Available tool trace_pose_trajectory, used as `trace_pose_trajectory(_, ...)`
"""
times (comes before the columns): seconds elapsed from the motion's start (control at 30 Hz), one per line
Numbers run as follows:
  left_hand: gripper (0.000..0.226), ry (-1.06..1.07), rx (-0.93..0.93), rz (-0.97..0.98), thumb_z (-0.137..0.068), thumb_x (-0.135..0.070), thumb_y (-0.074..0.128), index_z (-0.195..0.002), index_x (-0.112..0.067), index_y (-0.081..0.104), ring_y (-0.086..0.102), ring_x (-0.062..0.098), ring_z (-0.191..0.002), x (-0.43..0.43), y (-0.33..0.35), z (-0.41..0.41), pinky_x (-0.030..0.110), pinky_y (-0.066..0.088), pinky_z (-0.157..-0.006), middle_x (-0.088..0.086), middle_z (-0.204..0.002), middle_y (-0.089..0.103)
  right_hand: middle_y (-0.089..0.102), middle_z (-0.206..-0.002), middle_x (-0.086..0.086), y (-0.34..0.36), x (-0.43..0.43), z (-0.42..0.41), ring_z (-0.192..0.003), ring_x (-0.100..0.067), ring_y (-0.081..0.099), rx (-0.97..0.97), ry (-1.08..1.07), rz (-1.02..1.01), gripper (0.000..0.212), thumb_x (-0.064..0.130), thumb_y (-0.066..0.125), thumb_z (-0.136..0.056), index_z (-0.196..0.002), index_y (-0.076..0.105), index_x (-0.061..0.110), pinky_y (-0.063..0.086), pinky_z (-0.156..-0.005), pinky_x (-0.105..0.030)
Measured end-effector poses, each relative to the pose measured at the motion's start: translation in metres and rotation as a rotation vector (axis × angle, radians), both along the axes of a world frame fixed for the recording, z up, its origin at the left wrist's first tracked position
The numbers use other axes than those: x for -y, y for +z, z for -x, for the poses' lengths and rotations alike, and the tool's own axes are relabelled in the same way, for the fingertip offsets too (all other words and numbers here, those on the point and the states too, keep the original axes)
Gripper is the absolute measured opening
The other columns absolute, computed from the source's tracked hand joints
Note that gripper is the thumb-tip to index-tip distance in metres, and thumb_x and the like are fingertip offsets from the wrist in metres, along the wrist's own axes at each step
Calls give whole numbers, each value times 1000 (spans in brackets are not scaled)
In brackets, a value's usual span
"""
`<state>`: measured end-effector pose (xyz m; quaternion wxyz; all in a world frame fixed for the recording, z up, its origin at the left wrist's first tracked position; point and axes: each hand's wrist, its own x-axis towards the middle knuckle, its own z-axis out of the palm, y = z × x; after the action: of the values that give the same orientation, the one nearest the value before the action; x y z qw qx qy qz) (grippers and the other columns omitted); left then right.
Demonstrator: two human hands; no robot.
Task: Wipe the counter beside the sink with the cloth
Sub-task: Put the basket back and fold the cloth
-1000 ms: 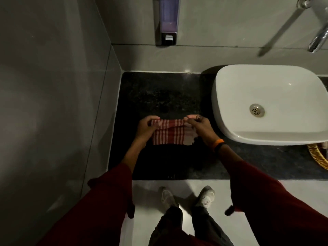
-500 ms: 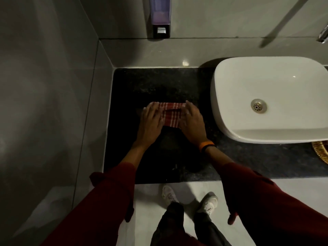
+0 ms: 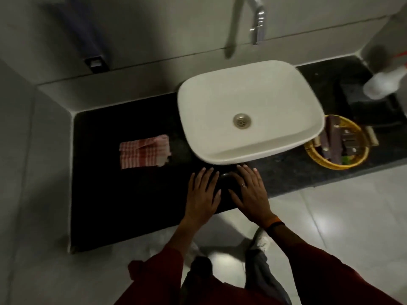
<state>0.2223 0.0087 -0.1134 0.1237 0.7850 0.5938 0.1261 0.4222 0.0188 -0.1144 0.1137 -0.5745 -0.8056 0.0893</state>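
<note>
A folded red-and-white checked cloth (image 3: 144, 151) lies flat on the black counter (image 3: 105, 194), left of the white sink (image 3: 248, 111). Neither hand touches it. My left hand (image 3: 203, 195) and my right hand (image 3: 251, 192) rest side by side, palms down and fingers spread, at the counter's front edge just below the sink. Both hands hold nothing. The cloth is to the left of and beyond my left hand.
A chrome tap (image 3: 256, 20) hangs above the sink, and a soap dispenser (image 3: 88, 40) is on the wall at the left. Right of the sink stand a yellow woven basket (image 3: 337, 146) with several items, a dark box (image 3: 370, 102) and a white bottle (image 3: 383, 82). Grey walls close in the counter's left side.
Both hands have let go of the cloth and moved right and toward me to the counter's front edge. The cloth stays folded on the counter. The view has swung to the right.
</note>
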Motion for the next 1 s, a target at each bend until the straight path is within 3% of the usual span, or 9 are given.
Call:
trace_pose_trajectory(0.1, 51, -56, 45, 14, -99, -40, 41, -147, -23, 38, 34, 23, -145, -9, 5, -75, 43, 35, -115, 2, -154, 41, 42, -156, -14, 5, -5, -76, -149, -33, 32, -25, -84, -42, 55, 42, 58, -95, -142, 50, 14, 22, -124, -55)
trace_pose_trajectory(0.3, 49, -156, 137, 0, -101, -39, 39, -147, -24, 37, 40, 23, -140, -49, 18, -229, 41, 42, -111, 6, -152, 42, 46, -152, -14, 27, -46, -220, -146, -33, 36, -30, -245, -117, 55, 45, 56, -95, -140, 52, 12, 17, -127, -50)
trace_pose_trajectory(0.4, 51, -103, 198, 18, -99, -42, 43, -147, -24, 38, 43, 24, -138, -75, 31, -297, 39, 46, -110, 7, -153, 40, 46, -152, -16, 35, -72, -281, -145, -33, 38, -64, -344, -159, 55, 43, 59, -94, -139, 54, 11, 23, -124, -54)
trace_pose_trajectory(0.5, 60, 34, 300, 108, -97, -44, 45, -151, -29, 25, 37, 24, -143, -101, 42, -349, 39, 42, -112, 6, -159, 29, 43, -153, -16, 41, -100, -327, -146, -34, 34, -70, -426, -113, 57, 46, 57, -95, -140, 51, 12, 29, -121, -54)
trace_pose_trajectory(0.63, 67, 160, 258, 180, -99, -40, 46, -155, -26, 11, 28, 28, -149, -127, 47, -386, 42, 41, -114, 10, -164, 19, 35, -156, -19, 36, -132, -361, -147, -37, 32, -66, -520, 15, 57, 46, 55, -96, -139, 49, 8, 37, -118, -54)
trace_pose_trajectory(0.73, 65, 231, 245, 202, -101, -27, 48, -155, -18, 14, 44, 31, -140, -142, 44, -398, 42, 48, -105, 12, -163, 23, 33, -156, -16, 30, -146, -373, -141, -35, 39, -148, -552, 95, 53, 41, 50, -100, -145, 41, 15, 48, -107, -53)
trace_pose_trajectory(0.83, 63, 225, 116, 192, -100, -10, 49, -155, -15, 17, 56, 30, -129, -156, 37, -396, 40, 53, -99, 10, -164, 22, 43, -149, -11, 30, -149, -379, -125, -34, 55, -225, -585, 116, 39, 34, 38, -103, -140, 38, 25, 55, -97, -48)
trace_pose_trajectory(0.9, 62, 219, 77, 189, -99, -3, 48, -154, -15, 22, 58, 31, -127, -163, 36, -392, 41, 53, -100, 12, -160, 31, 43, -148, -11, 31, -149, -382, -112, -33, 63, -246, -608, 89, 40, 23, 41, -104, -144, 39, 17, 57, -93, -44)
trace_pose_trajectory(1.0, 55, 222, 174, 187, -99, -6, 50, -150, -18, 33, 64, 34, -116, -160, 45, -389, 45, 55, -96, 16, -143, 52, 40, -151, -18, 33, -139, -383, -106, -32, 66, -347, -617, 74, 48, 14, 52, -101, -147, 40, 5, 58, -94, -40)
